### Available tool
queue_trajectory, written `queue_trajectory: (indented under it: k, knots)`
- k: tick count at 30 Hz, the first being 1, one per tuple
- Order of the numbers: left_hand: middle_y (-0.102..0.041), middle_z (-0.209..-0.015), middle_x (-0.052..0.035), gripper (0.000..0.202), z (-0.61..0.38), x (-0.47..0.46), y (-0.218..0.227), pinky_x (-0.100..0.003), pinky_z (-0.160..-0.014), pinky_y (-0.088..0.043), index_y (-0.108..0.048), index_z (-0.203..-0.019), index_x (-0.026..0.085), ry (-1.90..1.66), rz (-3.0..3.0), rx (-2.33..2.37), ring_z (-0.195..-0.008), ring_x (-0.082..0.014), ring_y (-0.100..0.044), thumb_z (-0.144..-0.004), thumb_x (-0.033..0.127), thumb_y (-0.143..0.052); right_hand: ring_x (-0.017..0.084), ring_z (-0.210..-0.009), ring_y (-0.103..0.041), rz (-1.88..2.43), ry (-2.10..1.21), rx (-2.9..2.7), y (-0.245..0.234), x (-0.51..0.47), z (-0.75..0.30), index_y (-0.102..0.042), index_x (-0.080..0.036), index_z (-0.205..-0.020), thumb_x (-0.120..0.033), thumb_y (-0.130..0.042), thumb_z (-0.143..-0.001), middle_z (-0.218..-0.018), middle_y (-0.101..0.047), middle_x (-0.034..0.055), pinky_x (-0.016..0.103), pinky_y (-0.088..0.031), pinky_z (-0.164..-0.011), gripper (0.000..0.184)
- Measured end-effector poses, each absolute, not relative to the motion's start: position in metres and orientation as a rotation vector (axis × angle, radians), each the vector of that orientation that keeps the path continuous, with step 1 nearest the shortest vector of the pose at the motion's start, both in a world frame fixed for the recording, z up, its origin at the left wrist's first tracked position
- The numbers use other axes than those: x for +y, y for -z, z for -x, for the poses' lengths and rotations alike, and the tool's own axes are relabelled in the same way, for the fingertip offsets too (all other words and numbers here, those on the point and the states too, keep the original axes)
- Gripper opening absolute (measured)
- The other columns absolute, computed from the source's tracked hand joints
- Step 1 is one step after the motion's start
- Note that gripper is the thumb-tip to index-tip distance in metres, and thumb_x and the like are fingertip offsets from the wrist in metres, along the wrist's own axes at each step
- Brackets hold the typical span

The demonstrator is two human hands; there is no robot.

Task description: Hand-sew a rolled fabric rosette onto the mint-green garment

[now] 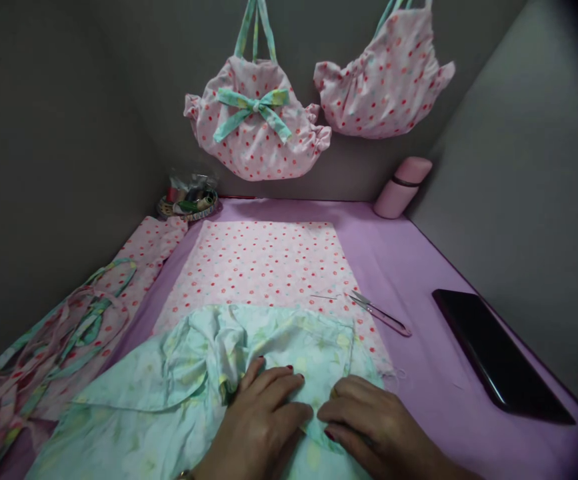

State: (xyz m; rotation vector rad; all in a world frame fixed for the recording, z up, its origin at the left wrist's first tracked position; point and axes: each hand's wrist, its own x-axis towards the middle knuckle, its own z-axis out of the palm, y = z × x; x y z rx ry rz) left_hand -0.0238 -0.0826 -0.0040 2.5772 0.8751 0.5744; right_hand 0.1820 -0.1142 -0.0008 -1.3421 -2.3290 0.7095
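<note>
Mint-green floral fabric [133,427] lies bunched and partly folded across the front of the table. On it rests my left hand [269,417], palm down, with its fingers stretched out and a little apart. Close to its right, my right hand [366,417] has its fingers curled and pinched on a folded edge of the same fabric. The fingertips of the two hands are near each other. Under the green cloth a pink dotted fabric [263,257] spreads flat. A needle [323,297] and pink-handled thread snips [386,319] lie at its right side.
Fabric straps [76,333] lie tangled on the left over more dotted cloth. A basket of thread [191,203] stands at the back left. At right are a black phone-like slab [499,357] and a pink bottle [403,188]. Two dotted bags, one with a bow [256,107], hang above.
</note>
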Motion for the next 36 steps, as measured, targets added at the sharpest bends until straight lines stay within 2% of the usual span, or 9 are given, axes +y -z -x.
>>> queue_trajectory:
  k: [6,9,13,15,20,26,32,34,36]
  knots:
    - [-0.066,-0.107,-0.0056,0.017,0.024,-0.084,0.008,-0.051,-0.093,-0.040,-0.065,-0.094,0.024,-0.582,-2.580,0.881,-0.103,-0.0239,-0.058,-0.085,0.017,-0.054,0.013,-0.053,-0.055,1.349,-0.522,-2.617,0.010,-0.111,-0.178,-0.062,-0.019,-0.068,-0.004,-0.050,-0.077,-0.065,-0.061,0.0005,0.022,-0.036,-0.046,0.021]
    - [-0.067,-0.106,-0.0059,0.017,0.024,-0.084,0.010,-0.049,-0.094,-0.040,-0.066,-0.093,0.024,-0.606,-2.588,0.879,-0.103,-0.0228,-0.058,-0.086,0.016,-0.053,0.012,-0.050,-0.056,1.330,-0.520,-2.665,0.011,-0.108,-0.177,-0.060,-0.019,-0.070,-0.001,-0.051,-0.073,-0.067,-0.062,-0.0007,0.022,-0.031,-0.042,0.021]
    - [-0.067,-0.107,-0.0055,0.018,0.023,-0.083,0.009,-0.050,-0.093,-0.039,-0.067,-0.088,0.025,-0.604,-2.599,0.862,-0.103,-0.0234,-0.058,-0.086,0.016,-0.052,0.012,-0.047,-0.056,1.354,-0.524,-2.710,0.005,-0.102,-0.173,-0.059,-0.019,-0.069,-0.003,-0.052,-0.076,-0.067,-0.062,-0.0002,0.024,-0.026,-0.040,0.018]
    - [-0.066,-0.108,-0.0053,0.019,0.022,-0.082,0.008,-0.050,-0.093,-0.039,-0.068,-0.088,0.026,-0.583,-2.615,0.843,-0.103,-0.0236,-0.058,-0.087,0.017,-0.052,0.013,-0.047,-0.056,1.404,-0.571,-2.711,0.001,-0.100,-0.172,-0.059,-0.017,-0.070,-0.003,-0.052,-0.075,-0.069,-0.063,0.0011,0.024,-0.025,-0.041,0.017]
    - [-0.067,-0.106,-0.0049,0.019,0.023,-0.082,0.008,-0.048,-0.095,-0.037,-0.068,-0.089,0.027,-0.598,-2.642,0.827,-0.103,-0.0228,-0.058,-0.086,0.017,-0.052,0.011,-0.060,-0.054,1.500,-0.921,-2.351,-0.008,-0.096,-0.174,-0.054,-0.017,-0.073,-0.005,-0.051,-0.078,-0.069,-0.058,-0.0014,0.020,-0.035,-0.052,0.014]
    - [-0.066,-0.108,-0.0059,0.019,0.024,-0.083,0.012,-0.052,-0.092,-0.037,-0.068,-0.089,0.027,-0.620,-2.633,0.812,-0.103,-0.0253,-0.058,-0.088,0.019,-0.050,0.010,-0.056,-0.044,1.554,-1.218,-2.017,-0.009,-0.093,-0.179,-0.052,-0.017,-0.071,-0.008,-0.051,-0.079,-0.061,-0.048,-0.0047,0.019,-0.032,-0.051,0.012]
    - [-0.066,-0.108,-0.0045,0.018,0.025,-0.083,0.010,-0.047,-0.096,-0.035,-0.067,-0.089,0.027,-0.623,-2.634,0.829,-0.103,-0.0230,-0.058,-0.088,0.019,-0.051,0.012,-0.066,-0.055,1.416,-1.027,-2.301,-0.005,-0.096,-0.180,-0.059,-0.018,-0.075,-0.004,-0.052,-0.079,-0.073,-0.059,-0.0014,0.019,-0.038,-0.057,0.016]
    - [-0.066,-0.109,-0.0035,0.018,0.024,-0.083,0.009,-0.044,-0.097,-0.033,-0.067,-0.089,0.026,-0.612,-2.650,0.830,-0.103,-0.0219,-0.057,-0.088,0.018,-0.051,0.012,-0.062,-0.057,1.348,-0.815,-2.542,-0.002,-0.098,-0.180,-0.060,-0.019,-0.077,-0.003,-0.052,-0.080,-0.074,-0.060,-0.0007,0.020,-0.035,-0.053,0.018]
    - [-0.066,-0.107,-0.0034,0.019,0.022,-0.084,0.009,-0.044,-0.099,-0.029,-0.066,-0.090,0.025,-0.645,-2.675,0.840,-0.101,-0.0210,-0.057,-0.089,0.019,-0.048,0.012,-0.051,-0.052,1.261,-0.579,-2.743,0.000,-0.098,-0.181,-0.058,-0.019,-0.073,-0.002,-0.050,-0.079,-0.069,-0.059,-0.0014,0.023,-0.028,-0.045,0.020]
